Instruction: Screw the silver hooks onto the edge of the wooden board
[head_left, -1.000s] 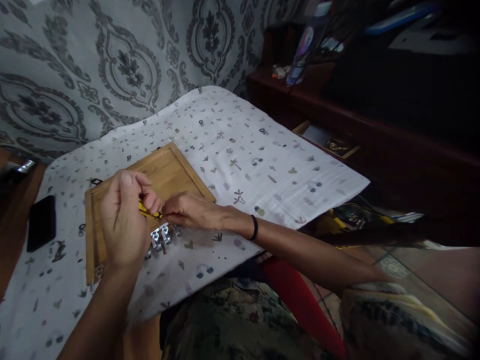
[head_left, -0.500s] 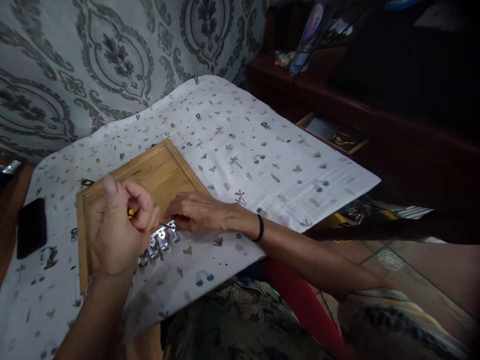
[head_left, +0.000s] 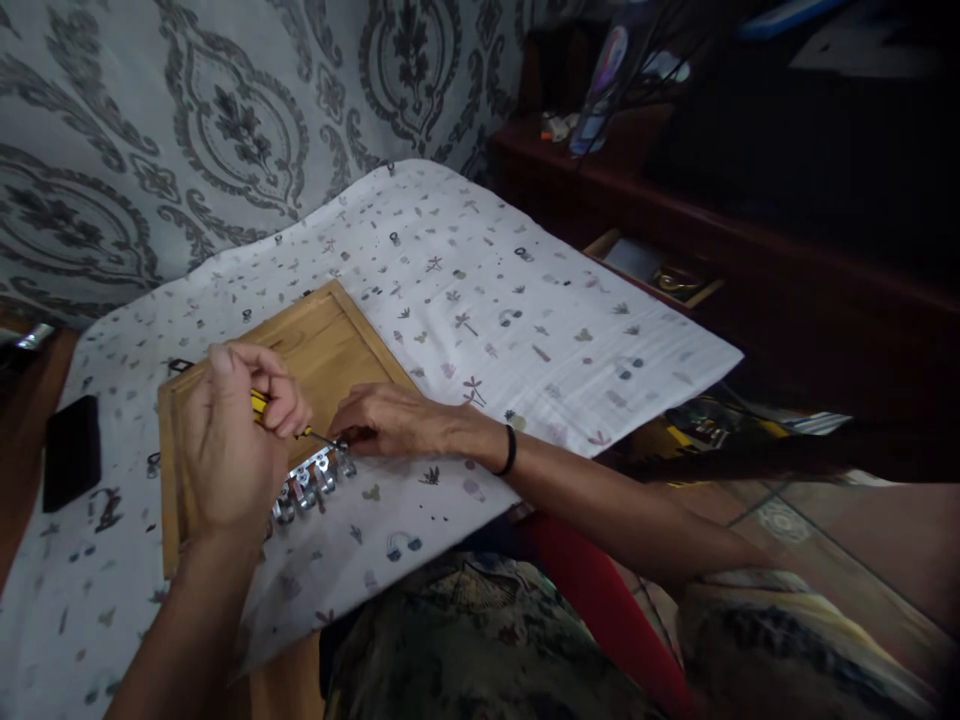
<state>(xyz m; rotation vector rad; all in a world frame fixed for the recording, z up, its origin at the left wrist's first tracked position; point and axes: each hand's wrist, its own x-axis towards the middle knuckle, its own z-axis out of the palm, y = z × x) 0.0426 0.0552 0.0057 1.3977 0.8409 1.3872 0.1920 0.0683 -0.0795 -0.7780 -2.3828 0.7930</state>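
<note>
My left hand [head_left: 244, 440] is closed around a screwdriver [head_left: 260, 402] with a yellow and black handle. Its thin shaft points right, and the tip meets the far end of a shiny metal strip with several curved hooks [head_left: 304, 490]. That strip lies along the near edge of a framed wooden panel [head_left: 330, 345]. My right hand [head_left: 394, 420], a black band on its wrist, rests by the strip's right end with fingers curled together at the screwdriver tip. Whatever its fingertips pinch is hidden.
A white patterned cloth [head_left: 480, 290] covers the table. A black phone [head_left: 72, 452] lies at the left. To the right stand a dark red cabinet [head_left: 787, 250] and an open drawer [head_left: 637, 262]; a clear bottle [head_left: 600, 100] sits on top.
My left hand has rotated a little, and more of the screwdriver handle and shaft shows. The right hand stays by the strip's end. The view has shifted slightly.
</note>
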